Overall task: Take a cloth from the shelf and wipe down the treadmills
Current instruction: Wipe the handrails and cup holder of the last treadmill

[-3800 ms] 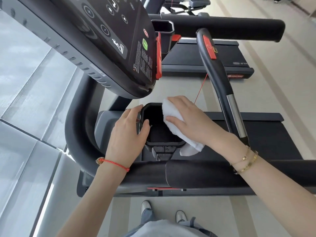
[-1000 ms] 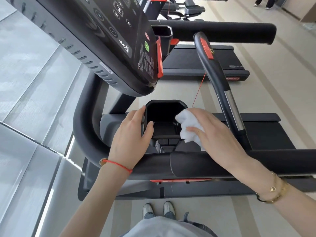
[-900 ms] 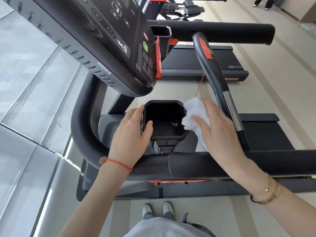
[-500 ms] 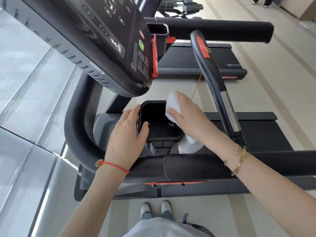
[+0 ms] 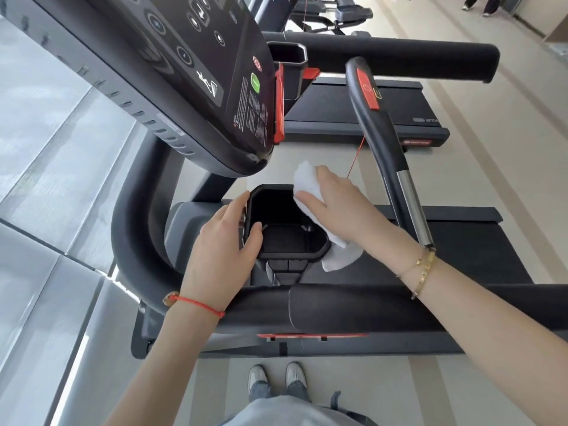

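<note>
A white cloth (image 5: 307, 182) is pressed against the right rim of the treadmill's black cup holder (image 5: 284, 238), with its loose end hanging below the holder's right corner. My right hand (image 5: 338, 207) holds the cloth flat on that rim. My left hand (image 5: 224, 244) grips the holder's left wall, thumb inside the cup. The treadmill's dark console (image 5: 196, 69) tilts overhead at upper left. Its padded black handrail (image 5: 353, 309) runs across beneath both of my forearms.
A curved black grip bar with a red button (image 5: 378, 124) rises just right of my right hand, with a thin red safety cord beside it. A second treadmill (image 5: 362, 115) stands beyond. Grey glass panels fill the left. A person's legs (image 5: 479, 4) show at the far top right.
My right hand slid the cloth along the holder's right rim, from its near corner to the far end of that rim. My left hand kept its grip on the left wall.
</note>
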